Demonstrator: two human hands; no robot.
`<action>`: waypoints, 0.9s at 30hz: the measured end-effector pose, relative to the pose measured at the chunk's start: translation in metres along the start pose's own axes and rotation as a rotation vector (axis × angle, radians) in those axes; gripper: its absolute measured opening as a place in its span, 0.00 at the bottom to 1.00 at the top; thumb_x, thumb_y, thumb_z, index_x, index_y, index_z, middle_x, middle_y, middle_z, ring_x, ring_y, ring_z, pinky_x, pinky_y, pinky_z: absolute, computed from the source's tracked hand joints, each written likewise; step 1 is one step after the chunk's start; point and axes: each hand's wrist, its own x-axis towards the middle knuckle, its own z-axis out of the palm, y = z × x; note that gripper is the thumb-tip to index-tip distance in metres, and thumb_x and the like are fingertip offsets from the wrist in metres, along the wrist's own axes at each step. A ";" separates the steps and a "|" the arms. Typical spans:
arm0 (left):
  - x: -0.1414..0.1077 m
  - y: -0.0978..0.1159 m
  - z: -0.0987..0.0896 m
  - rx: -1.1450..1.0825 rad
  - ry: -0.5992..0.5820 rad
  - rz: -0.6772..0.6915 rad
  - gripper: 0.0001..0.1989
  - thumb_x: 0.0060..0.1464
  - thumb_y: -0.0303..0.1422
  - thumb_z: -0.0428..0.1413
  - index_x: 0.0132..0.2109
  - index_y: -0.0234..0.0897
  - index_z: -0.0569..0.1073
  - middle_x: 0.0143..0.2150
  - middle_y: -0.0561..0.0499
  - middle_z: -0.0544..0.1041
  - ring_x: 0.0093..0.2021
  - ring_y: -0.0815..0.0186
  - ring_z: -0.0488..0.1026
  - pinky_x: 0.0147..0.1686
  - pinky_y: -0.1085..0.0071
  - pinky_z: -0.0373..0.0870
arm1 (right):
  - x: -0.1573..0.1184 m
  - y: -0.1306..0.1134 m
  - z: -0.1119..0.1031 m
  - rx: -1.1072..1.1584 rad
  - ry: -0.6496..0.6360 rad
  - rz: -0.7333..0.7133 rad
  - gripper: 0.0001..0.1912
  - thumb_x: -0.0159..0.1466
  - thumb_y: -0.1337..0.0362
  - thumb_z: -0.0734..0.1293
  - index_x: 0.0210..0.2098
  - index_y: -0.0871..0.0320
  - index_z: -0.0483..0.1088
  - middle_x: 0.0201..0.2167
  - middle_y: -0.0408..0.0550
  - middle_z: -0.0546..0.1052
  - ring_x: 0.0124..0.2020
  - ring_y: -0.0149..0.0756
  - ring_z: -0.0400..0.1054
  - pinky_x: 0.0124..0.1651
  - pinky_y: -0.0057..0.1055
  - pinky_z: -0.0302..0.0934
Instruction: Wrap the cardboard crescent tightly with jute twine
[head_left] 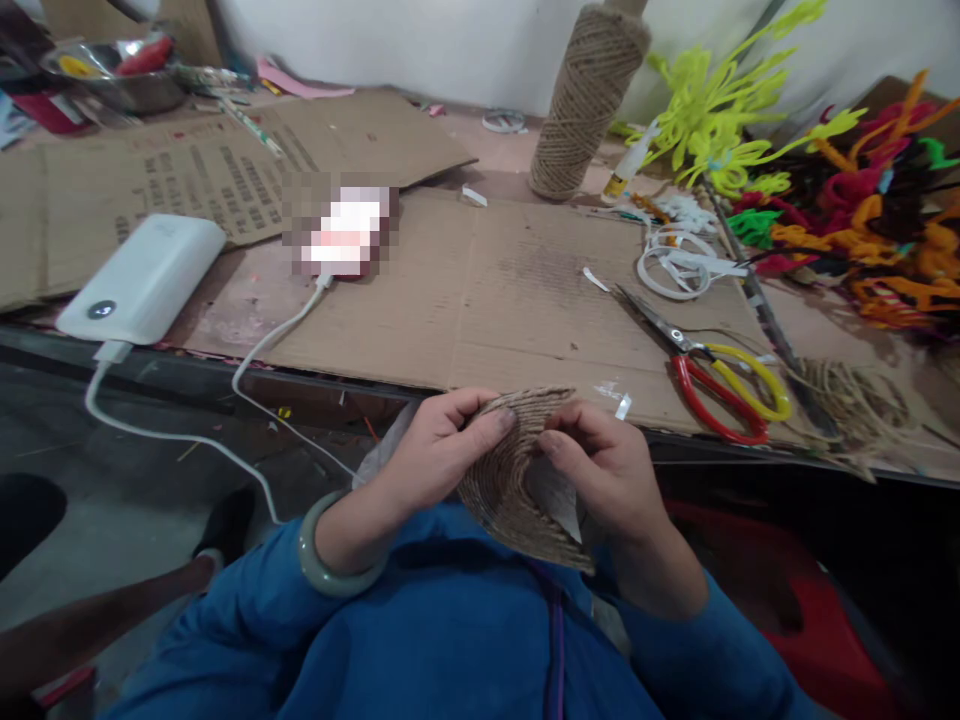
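Note:
A curved piece of coiled brown twine (491, 500) is held over my lap at the table's front edge, with a white backing showing at its inner curve. My left hand (442, 445) grips its upper left part, thumb on top. On the right, my right hand (607, 470) pinches the inner edge of the piece between thumb and fingers. Scissors (679, 345) with one red and one yellow handle lie on the cardboard (517, 300) to the right. Behind them stands a tall spool of twine (589, 100).
A white power bank (142, 280) and a phone (349, 235) with cables lie at left. A glue bottle (630, 165), white strip rolls (675, 270), loose twine (855, 400) and colourful pipe-cleaner shapes (870, 220) are at right. A metal bowl (135, 90) sits back left.

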 end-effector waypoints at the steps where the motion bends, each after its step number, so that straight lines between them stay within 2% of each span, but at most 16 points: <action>1: 0.000 0.000 0.001 0.001 0.004 0.008 0.14 0.54 0.42 0.61 0.38 0.34 0.79 0.31 0.51 0.78 0.31 0.70 0.71 0.33 0.75 0.68 | 0.000 -0.001 0.001 -0.028 0.001 -0.005 0.08 0.60 0.64 0.67 0.25 0.57 0.70 0.21 0.41 0.75 0.22 0.29 0.68 0.27 0.26 0.63; 7: -0.001 0.003 0.002 0.052 -0.001 0.059 0.14 0.55 0.42 0.61 0.38 0.34 0.78 0.32 0.50 0.78 0.32 0.69 0.71 0.34 0.74 0.69 | 0.002 -0.003 0.003 -0.063 0.010 -0.011 0.08 0.61 0.66 0.66 0.25 0.56 0.70 0.22 0.42 0.75 0.24 0.29 0.69 0.28 0.25 0.64; 12: 0.002 0.001 -0.001 0.064 0.056 0.045 0.14 0.55 0.43 0.61 0.36 0.35 0.77 0.32 0.50 0.77 0.32 0.68 0.71 0.33 0.73 0.69 | 0.002 0.000 0.001 0.002 -0.044 0.049 0.13 0.64 0.60 0.63 0.26 0.56 0.71 0.22 0.44 0.76 0.24 0.31 0.69 0.28 0.28 0.65; 15: 0.003 0.002 0.000 0.096 0.067 0.062 0.14 0.55 0.43 0.60 0.37 0.35 0.78 0.34 0.50 0.78 0.31 0.68 0.71 0.33 0.72 0.69 | 0.000 -0.001 0.001 -0.077 -0.066 0.064 0.11 0.62 0.59 0.65 0.25 0.57 0.69 0.21 0.44 0.75 0.23 0.31 0.68 0.27 0.27 0.63; 20: 0.001 0.004 0.004 0.118 0.070 0.096 0.11 0.56 0.39 0.60 0.37 0.35 0.78 0.34 0.50 0.78 0.33 0.69 0.71 0.34 0.74 0.69 | 0.001 -0.006 0.005 -0.211 -0.035 0.018 0.09 0.58 0.64 0.66 0.21 0.56 0.65 0.17 0.40 0.70 0.20 0.28 0.62 0.24 0.25 0.58; 24: 0.002 0.005 0.007 0.011 0.050 0.053 0.11 0.55 0.39 0.61 0.37 0.35 0.79 0.33 0.51 0.79 0.33 0.70 0.72 0.35 0.74 0.69 | 0.001 -0.006 0.007 -0.185 -0.031 0.026 0.10 0.57 0.65 0.65 0.20 0.57 0.64 0.16 0.39 0.68 0.19 0.27 0.61 0.23 0.24 0.56; 27: 0.002 0.004 0.008 -0.122 0.015 0.002 0.15 0.53 0.43 0.62 0.40 0.36 0.78 0.34 0.50 0.79 0.35 0.66 0.75 0.38 0.71 0.71 | 0.001 -0.003 0.005 -0.117 0.071 0.085 0.10 0.57 0.63 0.66 0.21 0.56 0.64 0.17 0.39 0.68 0.19 0.27 0.61 0.23 0.25 0.56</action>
